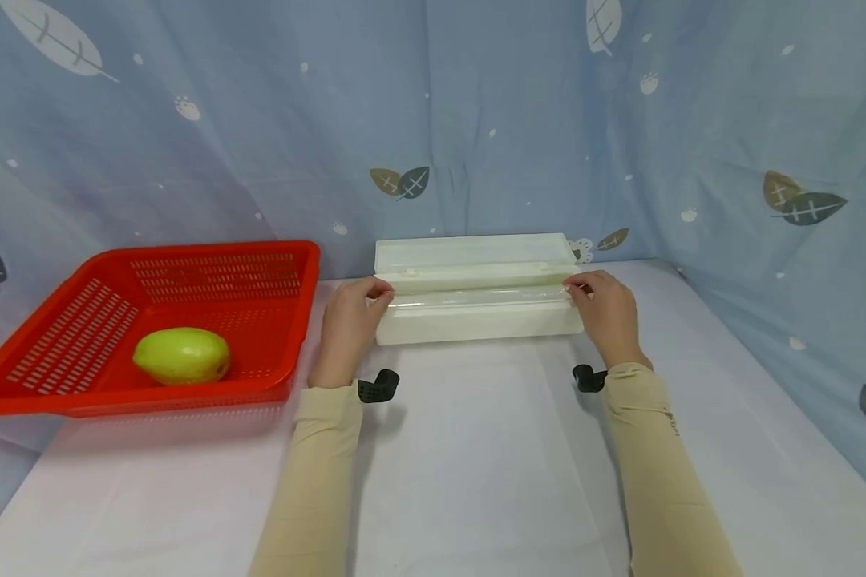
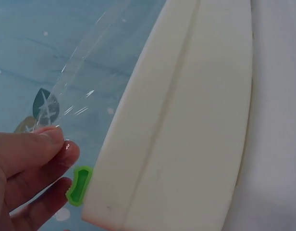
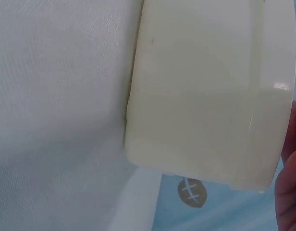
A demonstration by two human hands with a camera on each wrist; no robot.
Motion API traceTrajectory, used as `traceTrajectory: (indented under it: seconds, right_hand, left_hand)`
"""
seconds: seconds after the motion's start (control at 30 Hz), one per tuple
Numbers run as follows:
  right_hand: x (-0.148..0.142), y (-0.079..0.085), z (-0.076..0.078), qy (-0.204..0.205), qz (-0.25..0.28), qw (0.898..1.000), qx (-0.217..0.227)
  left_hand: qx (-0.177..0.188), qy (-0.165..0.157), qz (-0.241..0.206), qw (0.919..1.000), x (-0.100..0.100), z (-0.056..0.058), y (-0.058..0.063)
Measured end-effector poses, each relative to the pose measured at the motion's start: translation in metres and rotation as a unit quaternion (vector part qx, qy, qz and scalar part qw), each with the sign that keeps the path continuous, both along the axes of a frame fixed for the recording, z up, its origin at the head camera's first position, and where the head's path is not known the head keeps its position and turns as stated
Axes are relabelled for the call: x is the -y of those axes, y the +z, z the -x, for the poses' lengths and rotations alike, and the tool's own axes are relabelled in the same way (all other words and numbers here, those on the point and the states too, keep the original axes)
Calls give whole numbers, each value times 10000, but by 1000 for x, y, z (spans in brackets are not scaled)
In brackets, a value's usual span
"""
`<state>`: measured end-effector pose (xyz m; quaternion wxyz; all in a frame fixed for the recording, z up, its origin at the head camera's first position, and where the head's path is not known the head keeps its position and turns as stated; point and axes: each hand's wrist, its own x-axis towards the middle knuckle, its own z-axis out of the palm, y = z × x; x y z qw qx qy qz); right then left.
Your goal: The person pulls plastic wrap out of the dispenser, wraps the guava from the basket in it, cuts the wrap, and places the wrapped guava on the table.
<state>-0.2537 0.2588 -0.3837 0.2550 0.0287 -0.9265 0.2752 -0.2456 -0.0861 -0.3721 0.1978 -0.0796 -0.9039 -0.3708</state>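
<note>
Arms [image 1: 306,489] outstretched — left fingers [image 2: 44,143] pinching, right fingers [image 1: 584,280] likewise

You face a blue fabric backdrop [image 1: 491,104] printed with brown, gray and white leaves [image 1: 814,208] and pale paw prints [image 1: 188,108], hanging in soft folds across the far side and along the left and right of a faintly creased, white-covered table [image 1: 476,481] under diffuse light.

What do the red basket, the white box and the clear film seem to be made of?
Red basket: likely moulded plastic, slightly glossy, given the slotted walls and shiny rim.
White box: probably rigid plastic, smooth and semi-gloss; a highlight shows near one edge.
Clear film: apparently thin glossy plastic, see-through with bright streaks; exact type unclear.
</note>
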Motion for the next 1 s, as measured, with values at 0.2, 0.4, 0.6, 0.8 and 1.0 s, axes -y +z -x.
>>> traceTrajectory:
  seconds: [0.2,0.4,0.6,0.8,1.0]
  right_hand:
    - [1,4,-1,-15,115,9999,-118]
    - [0,3,0,-34,150,9997,-200]
    - [-1,3,-1,-36,174,9993,-330]
    - [-1,4,-2,-45,242,9987,-455]
    - [0,4,-2,-25,245,9980,-582]
  left_hand:
    - [-35,55,-122,9999,-1,-2,4]
    - [-7,51,-184,9998,0,-2,5]
    - [59,-64,-280,9996,1,-1,3]
    - [-13,-184,-285,9994,3,-1,5]
    - [58,-252,-287,9993,3,-2,7]
